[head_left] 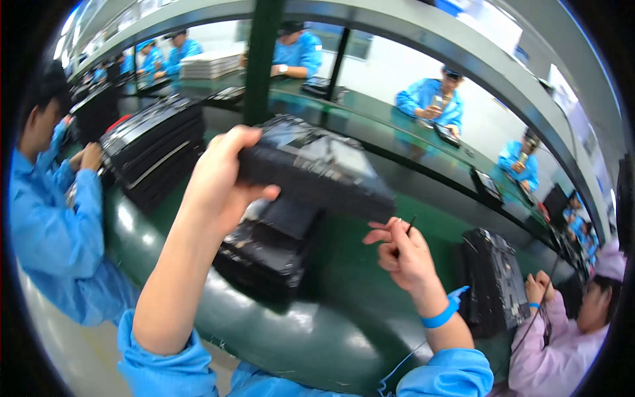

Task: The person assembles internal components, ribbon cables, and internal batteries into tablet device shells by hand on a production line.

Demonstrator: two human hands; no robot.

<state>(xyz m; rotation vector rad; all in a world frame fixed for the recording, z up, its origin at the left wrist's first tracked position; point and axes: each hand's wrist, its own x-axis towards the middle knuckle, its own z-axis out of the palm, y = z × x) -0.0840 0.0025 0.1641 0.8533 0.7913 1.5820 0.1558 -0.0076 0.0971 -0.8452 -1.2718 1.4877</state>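
My left hand (221, 178) grips one end of a thick black tray (317, 182), its thumb below and fingers over the top edge. Flat parts that look electronic lie on the tray, blurred by motion. It is held tilted above the green table. My right hand (407, 255) is beside the tray's near right corner, fingers curled round a thin dark stick-like tool (413, 223). Its fingertips come up to that corner; whether they touch it I cannot tell. A blue band (444, 316) circles my right wrist. Under the raised tray stands a stack of black trays (261, 255).
The green table (331, 331) carries more black tray stacks, one at left (155, 142) and one at right (493, 278). Co-workers in blue (56, 225) and pink (555, 351) sit on either side. A dark green post (263, 66) rises beyond my left hand.
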